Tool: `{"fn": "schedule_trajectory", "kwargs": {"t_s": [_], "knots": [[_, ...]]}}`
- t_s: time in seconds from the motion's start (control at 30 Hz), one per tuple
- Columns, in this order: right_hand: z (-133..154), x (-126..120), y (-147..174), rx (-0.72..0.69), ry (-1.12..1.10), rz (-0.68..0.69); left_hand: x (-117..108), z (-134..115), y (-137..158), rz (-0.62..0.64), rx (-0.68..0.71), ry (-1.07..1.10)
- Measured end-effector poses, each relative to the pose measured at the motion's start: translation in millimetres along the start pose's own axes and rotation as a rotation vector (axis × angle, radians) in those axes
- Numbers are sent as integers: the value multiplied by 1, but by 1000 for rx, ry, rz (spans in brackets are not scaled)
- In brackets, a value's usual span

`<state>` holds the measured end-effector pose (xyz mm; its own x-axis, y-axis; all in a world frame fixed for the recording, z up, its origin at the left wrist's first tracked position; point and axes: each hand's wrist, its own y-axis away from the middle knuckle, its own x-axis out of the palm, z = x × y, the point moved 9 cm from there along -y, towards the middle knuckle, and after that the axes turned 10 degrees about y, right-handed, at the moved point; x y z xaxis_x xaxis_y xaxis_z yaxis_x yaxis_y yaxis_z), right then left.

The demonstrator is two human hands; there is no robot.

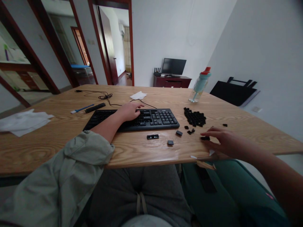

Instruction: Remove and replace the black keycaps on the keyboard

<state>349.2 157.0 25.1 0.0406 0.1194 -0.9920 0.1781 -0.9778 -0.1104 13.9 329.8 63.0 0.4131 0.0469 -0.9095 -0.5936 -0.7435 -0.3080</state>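
Note:
A black keyboard (163, 118) lies on the wooden table, and several of its key positions look bare of caps. My left hand (129, 112) rests over its middle, fingers stretched out and the thumb apart. Close to the table's front edge on the right, my right hand (216, 137) has its thumb and fingers around a small black keycap (205, 138). A long keycap lying underside up (152, 136) is in front of the keyboard, with a grey-topped keycap (170, 142) and another keycap (179, 133) nearby. Farther back sits a pile of black keycaps (196, 118).
A clear bottle with a red cap (200, 85) stands at the back right. To the left are a blue-handled brush (81, 109), a black strip (95, 107), a coiled cable (105, 96) and white tissues (26, 121). The table's front edge (205, 164) is splintered.

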Motion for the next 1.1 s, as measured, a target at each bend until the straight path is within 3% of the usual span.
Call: {"fn": "schedule_trajectory", "kwargs": {"t_s": [0.13,0.23,0.33,0.47,0.57,0.63,0.83,1.1], "knots": [[5,8,-9,-35,28,77,-2,2,1,-15,7,15],[17,-5,-17,-19,-34,58,-7,-1,2,-59,23,76],[49,-27,-33,-58,-296,21,-14,-20,7,-132,98,188],[101,-56,-74,-162,-734,-41,-29,-67,23,-306,289,271],[126,-68,-110,-207,-976,-133,-36,-99,38,-442,461,261],[139,-70,-131,-234,-1095,-181,-38,-105,44,-512,526,260],[166,-73,-165,-273,-1217,-227,-50,-77,40,-620,422,320],[174,-64,-182,-277,-1255,-248,-56,-51,34,-642,324,296]]}}
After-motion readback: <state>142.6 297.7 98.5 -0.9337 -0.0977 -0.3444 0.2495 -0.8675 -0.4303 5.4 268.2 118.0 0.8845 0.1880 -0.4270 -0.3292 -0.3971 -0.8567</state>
